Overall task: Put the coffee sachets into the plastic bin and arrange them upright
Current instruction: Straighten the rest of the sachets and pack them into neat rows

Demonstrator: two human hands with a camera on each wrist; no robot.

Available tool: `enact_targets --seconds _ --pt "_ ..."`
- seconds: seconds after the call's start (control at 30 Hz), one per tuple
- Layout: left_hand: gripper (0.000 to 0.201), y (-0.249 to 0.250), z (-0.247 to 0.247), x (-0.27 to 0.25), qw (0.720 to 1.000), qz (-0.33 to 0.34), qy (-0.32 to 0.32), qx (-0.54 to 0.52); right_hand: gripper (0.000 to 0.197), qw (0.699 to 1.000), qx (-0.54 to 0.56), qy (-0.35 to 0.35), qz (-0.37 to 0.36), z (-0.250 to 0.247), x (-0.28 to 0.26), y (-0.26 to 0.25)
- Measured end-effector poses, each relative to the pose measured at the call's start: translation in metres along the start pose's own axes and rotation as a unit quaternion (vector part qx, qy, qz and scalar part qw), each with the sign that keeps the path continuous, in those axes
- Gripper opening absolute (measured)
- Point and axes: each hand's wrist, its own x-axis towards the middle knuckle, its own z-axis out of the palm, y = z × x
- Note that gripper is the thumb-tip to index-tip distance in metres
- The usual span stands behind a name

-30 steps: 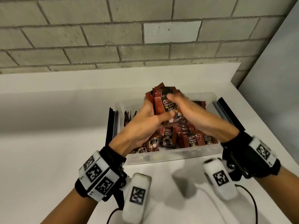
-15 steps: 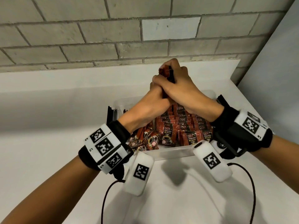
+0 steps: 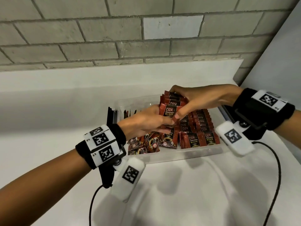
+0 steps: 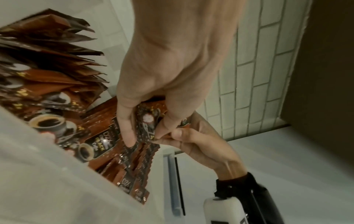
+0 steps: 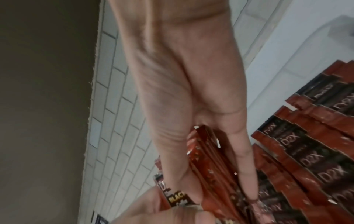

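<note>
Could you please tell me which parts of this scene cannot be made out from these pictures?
- Head view: the count of red-brown coffee sachets in the held bundle; the right hand and left hand cover it.
- Head view: the floor of the clear plastic bin, buried under sachets.
- Right wrist view: the left hand's fingers, blurred and cut off by the bottom edge.
- Left wrist view: small print on the sachets, blurred.

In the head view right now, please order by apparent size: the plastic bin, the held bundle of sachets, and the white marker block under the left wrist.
1. Bin, largest.
2. and 3. Marker block and bundle look similar; the block is nearer the camera and hands hide part of the bundle, so unsure.
</note>
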Motion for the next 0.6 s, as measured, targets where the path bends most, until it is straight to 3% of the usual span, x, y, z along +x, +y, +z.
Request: enact_targets --seconds 0.1,0.2,0.27,0.4,0.5,0.6 --pt "0.030 -0.007 0.003 0.003 0.999 -0.032 -0.012 0.006 0.058 0.999 -0.011 -0.034 0.028 0.007 0.011 0.008" --pt "0.014 -0.015 0.006 0.005 0.997 -0.074 -0.028 0.028 0.057 0.994 -0.070 -0.067 0.053 0.017 0.021 0.013" --pt "0.016 -0.018 0.007 0.006 0.994 -0.087 -0.030 0.057 0.057 0.991 -0.082 -0.077 0.070 0.021 0.026 0.017" --pt "0.014 -0.017 0.004 0.003 0.986 -0.125 -0.065 0.087 0.091 0.984 -0.117 -0.074 0.109 0.032 0.033 0.024" --pt "0.029 -0.017 -0.001 0.001 0.979 -0.149 -0.077 0.117 0.095 0.983 -0.095 -0.105 0.115 0.039 0.039 0.029" --pt "0.028 -0.018 -0.002 -0.003 0.970 -0.167 -0.093 0.152 0.100 0.976 -0.168 -0.086 0.107 0.042 0.040 0.027"
